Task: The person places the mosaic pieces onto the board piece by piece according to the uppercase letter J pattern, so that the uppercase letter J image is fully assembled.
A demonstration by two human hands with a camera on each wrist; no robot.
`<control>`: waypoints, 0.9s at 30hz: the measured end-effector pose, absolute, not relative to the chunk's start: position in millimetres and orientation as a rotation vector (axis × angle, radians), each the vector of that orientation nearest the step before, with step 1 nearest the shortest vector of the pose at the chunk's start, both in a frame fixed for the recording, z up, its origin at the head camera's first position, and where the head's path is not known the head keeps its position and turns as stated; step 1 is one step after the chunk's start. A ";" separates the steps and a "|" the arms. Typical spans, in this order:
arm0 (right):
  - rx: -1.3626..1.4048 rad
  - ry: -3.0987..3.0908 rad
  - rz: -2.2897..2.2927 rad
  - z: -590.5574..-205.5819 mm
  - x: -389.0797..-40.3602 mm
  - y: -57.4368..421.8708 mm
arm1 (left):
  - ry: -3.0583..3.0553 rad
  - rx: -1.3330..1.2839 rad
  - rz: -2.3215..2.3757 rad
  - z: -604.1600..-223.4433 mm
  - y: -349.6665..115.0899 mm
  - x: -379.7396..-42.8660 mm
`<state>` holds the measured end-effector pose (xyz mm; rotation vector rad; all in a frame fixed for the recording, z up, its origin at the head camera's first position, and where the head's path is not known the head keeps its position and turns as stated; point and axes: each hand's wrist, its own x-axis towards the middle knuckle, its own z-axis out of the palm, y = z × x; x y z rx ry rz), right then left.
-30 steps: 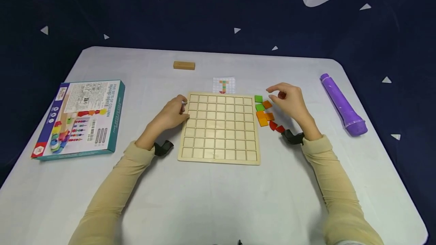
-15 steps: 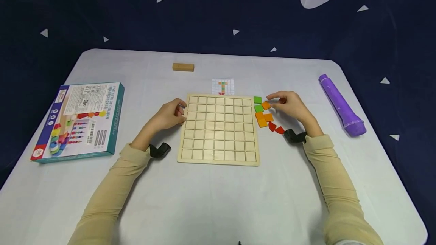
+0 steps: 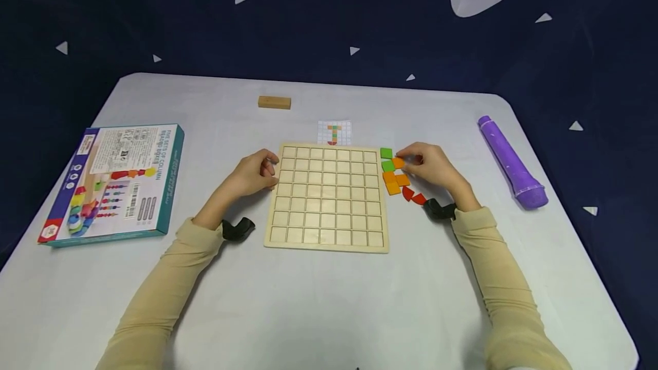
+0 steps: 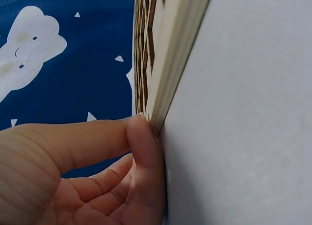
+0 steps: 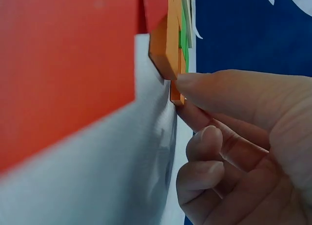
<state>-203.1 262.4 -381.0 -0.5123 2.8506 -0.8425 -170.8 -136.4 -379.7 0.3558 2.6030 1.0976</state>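
A pale wooden grid board (image 3: 327, 196) lies in the middle of the table. At its left edge my left hand (image 3: 252, 173) grips the rim, thumb and curled finger meeting there in the left wrist view. My right hand (image 3: 430, 165) is right of the board, thumb and index finger pinching an orange square tile (image 3: 398, 163). Two green square tiles (image 3: 386, 153) lie beside that tile, along the board's edge. Several more orange tiles (image 3: 393, 188) and two red quarter-round tiles (image 3: 418, 199) lie closer to the person. The right wrist view shows the pinched tile partly hidden behind the thumb.
A small pattern card (image 3: 334, 133) lies just beyond the board. Farther back is a wooden block (image 3: 275, 102). A toy box (image 3: 113, 181) lies flat at the left, and a purple microphone-shaped object (image 3: 512, 161) at the right.
My right hand has come down from above the tiles to the orange tile and closed its fingertips on it. The left hand stays at the board's edge.
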 end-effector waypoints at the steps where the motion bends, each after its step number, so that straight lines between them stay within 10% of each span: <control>1: -0.527 2.855 -0.838 -381.3 -203.1 261.8 | 2.607 0.351 1.098 -379.6 -136.6 -170.5; 27: -0.596 2.915 -0.768 -378.0 -203.6 261.6 | 2.618 0.313 1.107 -379.9 -133.6 -168.7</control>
